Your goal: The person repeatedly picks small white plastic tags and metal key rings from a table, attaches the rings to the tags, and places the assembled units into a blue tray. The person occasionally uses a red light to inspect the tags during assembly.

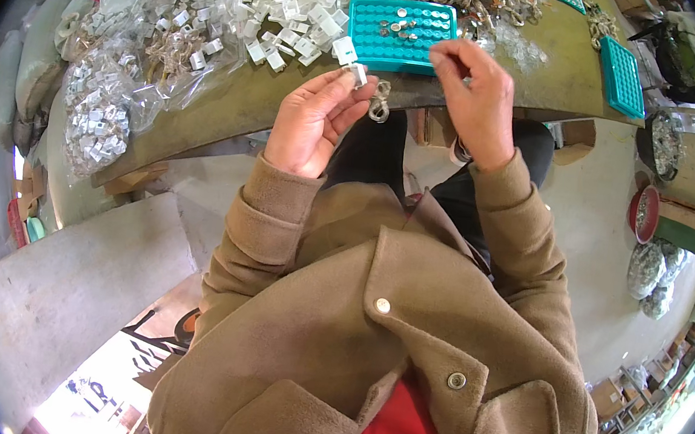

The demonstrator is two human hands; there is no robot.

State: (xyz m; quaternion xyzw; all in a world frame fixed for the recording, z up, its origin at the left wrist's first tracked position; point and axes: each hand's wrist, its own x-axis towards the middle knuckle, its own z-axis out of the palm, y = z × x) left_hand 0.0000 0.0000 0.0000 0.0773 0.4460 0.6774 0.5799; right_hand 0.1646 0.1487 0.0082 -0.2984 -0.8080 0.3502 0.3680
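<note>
1. Olive-topped worktable [557,74], cluttered, spreads out on every side of a teal tray [390,65] with rows of round hollows.

2. Heaped white boxes [303,6] lie loose to the tray's left.

3. Left hand [311,123], just short of the tray's near left corner, curls with thumb and fingertips pinched on one white box.

4. Right hand [481,99], at the tray's near right corner, brings thumb and fingers nearly together; whether they grip anything cannot be told.

5. Looped cord [380,102], near side of the tray, hangs beside the left fingers, probably soft and apt to tangle.

6. White box [358,74], near the tray's near left corner, looks light, stiff and smooth; opposite side walls should suit a gentle pinch, since hard squeezing might crack it.

7. Metallic discs [399,26], loose atop the tray, look slick; rims offer the likeliest hold.
</note>
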